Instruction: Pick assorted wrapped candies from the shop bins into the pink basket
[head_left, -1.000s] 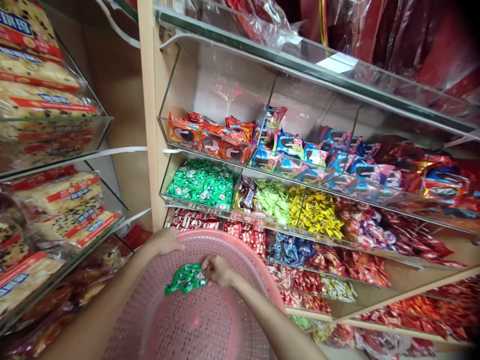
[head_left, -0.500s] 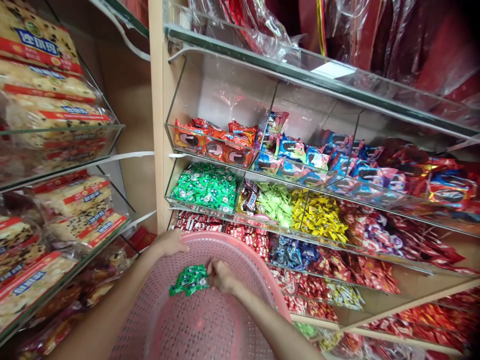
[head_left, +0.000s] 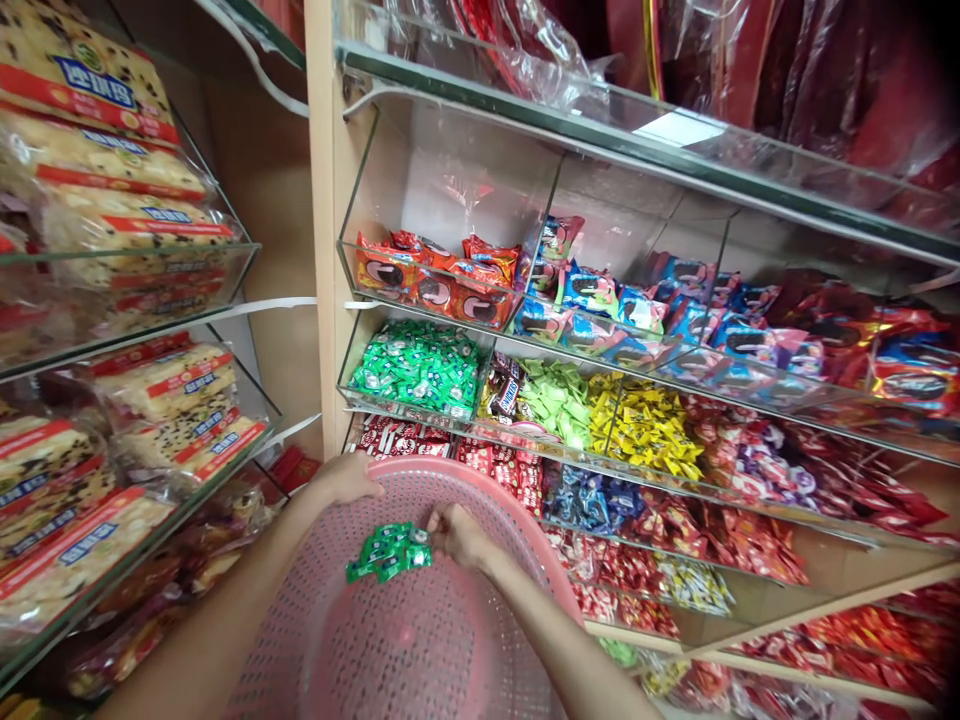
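A pink perforated plastic basket (head_left: 487, 480) is in front of me, its hollow facing me. My left hand (head_left: 351, 480) is closed over its upper left rim. Inside the basket lies a small heap of green-wrapped candies (head_left: 390, 552), on the wall above the raised middle of its bottom. At the right side of this heap, my right hand (head_left: 459, 535) has its fingers curled in a pinch, and a green candy shows at the fingertips. The inner sides of those fingers are partly hidden. Behind the rim, more green candies (head_left: 416, 370) fill a clear shelf bin.
Glass-fronted shelf bins hold yellow candies (head_left: 645, 425), light green candies (head_left: 555, 400), blue-wrapped candies (head_left: 592, 497) and red snack packs (head_left: 439, 280). Bagged pastries (head_left: 161, 395) stack on the left shelves. A wooden upright (head_left: 324, 250) divides the two shelf units.
The view has shifted slightly, so the shelves sit a little farther right. My right hand stays by the green candies in the basket, and my left hand keeps its place on the rim.
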